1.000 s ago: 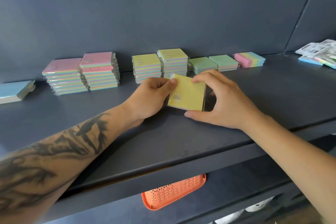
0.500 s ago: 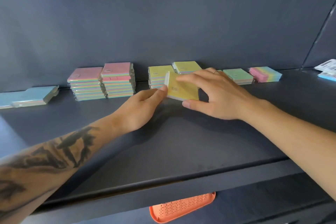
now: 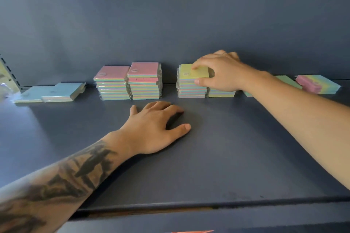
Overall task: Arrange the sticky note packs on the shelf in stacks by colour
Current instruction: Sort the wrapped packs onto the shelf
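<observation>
Yellow-topped pack (image 3: 193,71) sat on top of the left yellow stack (image 3: 191,89) at the back of the shelf (image 3: 227,157); my right hand (image 3: 219,73) pinched it, fingers on top, thumb on its front edge. Second yellow stack (image 3: 221,93) just beside, mostly hidden by that hand. My left hand (image 3: 151,128) rested on the shelf, fingers loosely spread, holding nothing. Two pink-topped stacks (image 3: 128,83) left, blue packs (image 3: 51,92) far left, green pack (image 3: 287,81) and pink-edged pack (image 3: 318,86) right.
</observation>
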Demonstrator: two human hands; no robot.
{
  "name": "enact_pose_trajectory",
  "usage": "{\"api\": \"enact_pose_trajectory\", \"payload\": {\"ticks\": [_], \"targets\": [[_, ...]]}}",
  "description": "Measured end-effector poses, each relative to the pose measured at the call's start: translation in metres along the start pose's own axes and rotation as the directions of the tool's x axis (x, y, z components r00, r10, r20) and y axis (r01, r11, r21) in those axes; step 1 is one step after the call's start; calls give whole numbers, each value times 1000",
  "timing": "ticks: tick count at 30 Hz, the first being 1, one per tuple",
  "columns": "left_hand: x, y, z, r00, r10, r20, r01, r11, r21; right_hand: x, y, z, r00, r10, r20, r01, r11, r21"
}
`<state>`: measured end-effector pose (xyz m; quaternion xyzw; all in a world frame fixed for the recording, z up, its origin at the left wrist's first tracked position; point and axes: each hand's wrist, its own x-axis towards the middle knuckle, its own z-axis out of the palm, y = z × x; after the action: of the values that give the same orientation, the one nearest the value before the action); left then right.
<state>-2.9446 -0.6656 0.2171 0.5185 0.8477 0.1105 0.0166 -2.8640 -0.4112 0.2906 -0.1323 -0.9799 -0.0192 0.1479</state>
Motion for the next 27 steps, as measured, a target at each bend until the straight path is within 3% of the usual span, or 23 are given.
{"api": "enact_pose_trajectory", "payload": {"ticks": [8, 20, 23, 27], "targets": [[1, 1, 0, 1000, -10, -12, 9, 1000, -22, 3, -2, 4, 998, 59, 12, -58, 996, -64], [5, 0, -2, 999, 19, 32, -18, 999, -35, -5, -24, 8, 963, 220, 157, -206, 973, -102], [6, -2, -4, 998, 34, 51, -32, 998, -49, -8, -30, 9, 959, 244, 144, -215, 957, -194], [-4, -1, -10, 996, 35, 77, -35, 999, -3, -41, -30, 3, 965, 263, 1, -262, 962, -81]]}}
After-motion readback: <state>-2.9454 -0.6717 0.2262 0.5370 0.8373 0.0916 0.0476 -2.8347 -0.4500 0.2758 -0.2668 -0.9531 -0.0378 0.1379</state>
